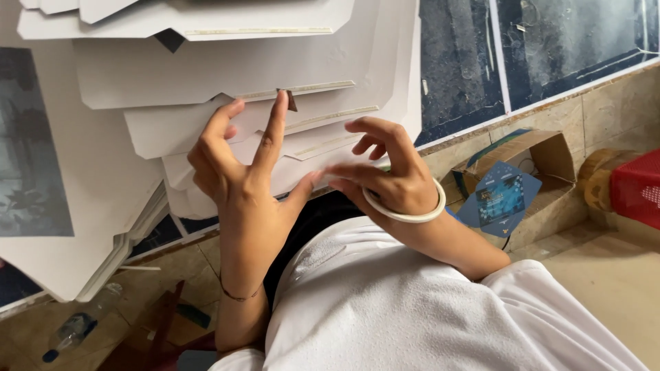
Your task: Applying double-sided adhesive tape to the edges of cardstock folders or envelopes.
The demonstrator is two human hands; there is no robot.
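A fanned stack of flat white die-cut card sheets (206, 75) with pale adhesive strips along their edges fills the upper left. My left hand (237, 172) is raised over the sheets with its fingers spread. Its middle fingertip touches a small brown scrap (291, 101) at the edge of one strip. My right hand (385, 172), with a white bangle (405, 214) on the wrist, hovers just to the right. Its fingers are loosely curled and its thumb tip is close to my left thumb. I see nothing held in either hand.
Dark blue printed sheets (550, 48) lie at the upper right. On the tiled floor are an open cardboard box (543, 148) with a blue card (502, 196), a red basket (639, 185) and a plastic bottle (75, 328). My white shirt (412, 309) fills the bottom.
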